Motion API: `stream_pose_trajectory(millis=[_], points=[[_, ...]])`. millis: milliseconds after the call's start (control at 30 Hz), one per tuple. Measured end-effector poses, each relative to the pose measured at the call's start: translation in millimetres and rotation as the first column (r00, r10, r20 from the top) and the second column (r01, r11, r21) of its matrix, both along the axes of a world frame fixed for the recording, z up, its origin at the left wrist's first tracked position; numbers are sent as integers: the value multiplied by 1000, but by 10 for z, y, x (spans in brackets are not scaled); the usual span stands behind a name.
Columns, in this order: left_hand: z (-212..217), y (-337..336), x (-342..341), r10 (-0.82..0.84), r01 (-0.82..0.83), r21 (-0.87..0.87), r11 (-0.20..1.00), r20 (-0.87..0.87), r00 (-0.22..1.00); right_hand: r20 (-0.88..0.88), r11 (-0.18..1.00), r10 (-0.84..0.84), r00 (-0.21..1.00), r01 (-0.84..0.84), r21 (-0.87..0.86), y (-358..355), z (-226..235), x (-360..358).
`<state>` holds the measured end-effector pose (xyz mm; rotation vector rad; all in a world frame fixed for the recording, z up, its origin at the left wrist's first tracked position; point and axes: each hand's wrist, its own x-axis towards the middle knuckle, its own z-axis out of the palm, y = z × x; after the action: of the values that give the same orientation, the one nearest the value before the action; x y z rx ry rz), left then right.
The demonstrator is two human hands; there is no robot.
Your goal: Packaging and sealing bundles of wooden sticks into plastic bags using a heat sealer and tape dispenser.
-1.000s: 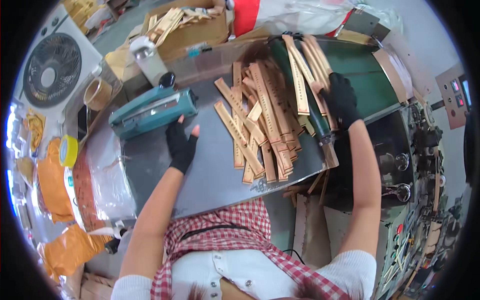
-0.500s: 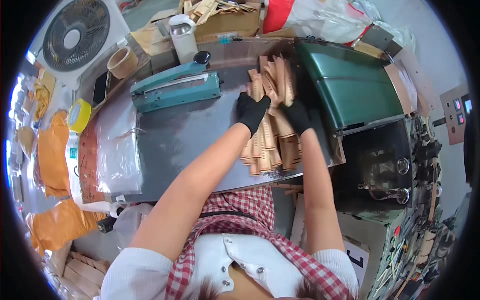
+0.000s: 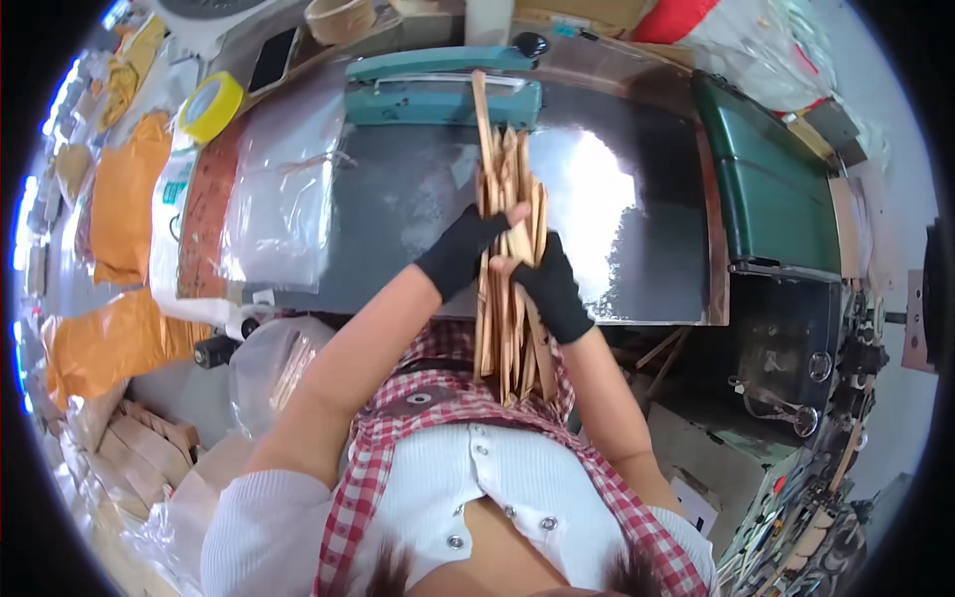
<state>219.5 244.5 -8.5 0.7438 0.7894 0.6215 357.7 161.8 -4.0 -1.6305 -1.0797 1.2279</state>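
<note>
Gathered up from the spread pile seen half a second ago, the bundle of thin, pale brown wooden strips [image 3: 505,323] has come leftward and toward the body, while the scene as a whole has shifted in view with the head. Its strips, which lay with broad printed faces up, now mostly show their narrow edges. It is held at the near edge of the dark grey, smooth-topped table [image 3: 393,199], about midway between the left and right ends, with its lower ends reaching past that edge in front of the red-and-white checked cloth apron [image 3: 398,423].

The long axis runs from the far edge toward the near edge, almost square to both, and the strips lie roughly parallel. Their ends are uneven: one strip at the left stands out well beyond the others at the far end, its tip overlapping in view the long teal metal sealer [image 3: 428,101] by the table's far edge.

Both hands wear black fingerless gloves and are closed on the bundle. The left hand [image 3: 466,249] clasps its left side, thumb laid across the strips; the right hand [image 3: 550,291] presses in from the right, slightly closer to the body, thumb also across. Their hidden fingers cannot be made out.

Clear flat plastic bags [image 3: 284,219] lie toward the table's left end; the dark green metal cover [image 3: 781,179] stands just beyond its right end.
</note>
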Motion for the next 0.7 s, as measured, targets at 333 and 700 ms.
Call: stream_pose_trajectory(millis=[333, 700], points=[[917, -420, -272, 318, -311, 527, 791, 81, 945, -410, 905, 296, 863, -116, 410, 278, 30, -29], [1059, 176, -367, 65, -333, 624, 707, 411, 909, -115, 615, 481, 869, -241, 751, 738, 745, -186]])
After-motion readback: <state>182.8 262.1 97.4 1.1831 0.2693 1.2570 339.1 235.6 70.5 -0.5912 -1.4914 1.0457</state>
